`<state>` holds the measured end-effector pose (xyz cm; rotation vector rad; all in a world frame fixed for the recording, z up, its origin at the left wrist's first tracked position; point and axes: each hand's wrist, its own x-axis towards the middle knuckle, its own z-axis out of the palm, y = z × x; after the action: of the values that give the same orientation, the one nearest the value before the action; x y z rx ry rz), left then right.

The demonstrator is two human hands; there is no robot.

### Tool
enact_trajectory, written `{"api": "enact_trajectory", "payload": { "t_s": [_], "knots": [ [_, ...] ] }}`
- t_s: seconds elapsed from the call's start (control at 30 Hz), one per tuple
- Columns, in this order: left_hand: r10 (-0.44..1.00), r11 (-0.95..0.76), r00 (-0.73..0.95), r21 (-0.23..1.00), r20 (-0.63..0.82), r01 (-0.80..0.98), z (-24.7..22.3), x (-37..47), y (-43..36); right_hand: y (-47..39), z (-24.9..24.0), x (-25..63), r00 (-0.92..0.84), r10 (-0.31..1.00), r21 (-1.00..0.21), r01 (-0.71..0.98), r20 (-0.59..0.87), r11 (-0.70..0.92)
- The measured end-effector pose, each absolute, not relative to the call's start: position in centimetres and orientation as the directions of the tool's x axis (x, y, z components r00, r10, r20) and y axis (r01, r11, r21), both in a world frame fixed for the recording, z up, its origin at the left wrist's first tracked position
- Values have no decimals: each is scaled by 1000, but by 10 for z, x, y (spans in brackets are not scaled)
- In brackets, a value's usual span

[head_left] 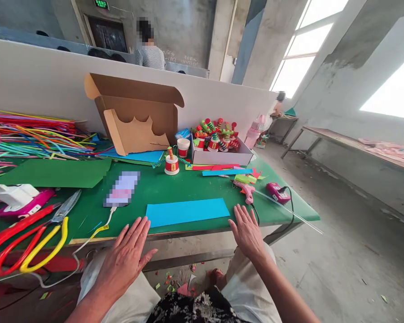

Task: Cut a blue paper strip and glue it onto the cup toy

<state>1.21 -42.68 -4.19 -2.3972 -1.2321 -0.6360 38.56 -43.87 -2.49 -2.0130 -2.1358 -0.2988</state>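
Observation:
A blue paper strip (188,212) lies flat near the front edge of the green table (202,190). My left hand (129,251) is beside the strip's left end, palm down, fingers extended, holding nothing. At the right end, my right hand (245,231) rests at the table edge with its fingers spread and nothing in it. Just beyond that hand is a pink glue gun (246,190). Behind the strip stands a small red and white cup figure (171,165) with coiled arms.
Scissors (62,213), a phone (123,189) and pipe cleaners (37,137) are on the left. A cardboard box (138,116) and a white box of figures (222,154) stand behind. A power strip (278,194) and clear glue stick (289,213) lie right. People are beyond.

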Motion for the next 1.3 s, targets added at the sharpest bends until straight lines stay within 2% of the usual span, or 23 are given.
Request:
{"api": "enact_trajectory", "payload": {
  "t_s": [0.07,0.1,0.23,0.3,0.47,0.67,0.87,1.03,1.13,1.3],
  "knots": [
    [667,-539,501,-109,552,836,-44,14,-427,-438,-22,372,-57,941,-1,998,333,61],
    [671,-530,493,-107,553,841,-45,15,-427,-437,-21,360,-100,929,-12,994,356,112],
    [692,-494,477,-127,542,860,-46,18,-428,-432,-16,295,-409,849,-44,893,335,447],
    [707,-477,474,-139,525,868,-45,19,-428,-428,-15,268,-493,824,-71,845,279,530],
    [763,-454,460,-131,455,881,-43,19,-429,-423,-21,263,-440,868,-51,885,231,463],
    [783,-443,438,-98,442,891,-41,21,-429,-427,-38,315,-369,861,38,924,350,380],
    [796,-418,400,-66,454,906,-43,20,-431,-431,-44,358,-298,869,96,954,395,283],
    [798,-433,360,45,484,900,-29,0,-442,-427,-47,376,-225,824,101,974,520,202],
    [809,-324,195,143,555,935,-9,-28,-442,-422,-39,346,-262,794,84,962,548,259],
    [793,-34,-76,168,605,985,28,-87,-432,-414,-24,261,-534,723,71,823,439,564]
  ]
}}
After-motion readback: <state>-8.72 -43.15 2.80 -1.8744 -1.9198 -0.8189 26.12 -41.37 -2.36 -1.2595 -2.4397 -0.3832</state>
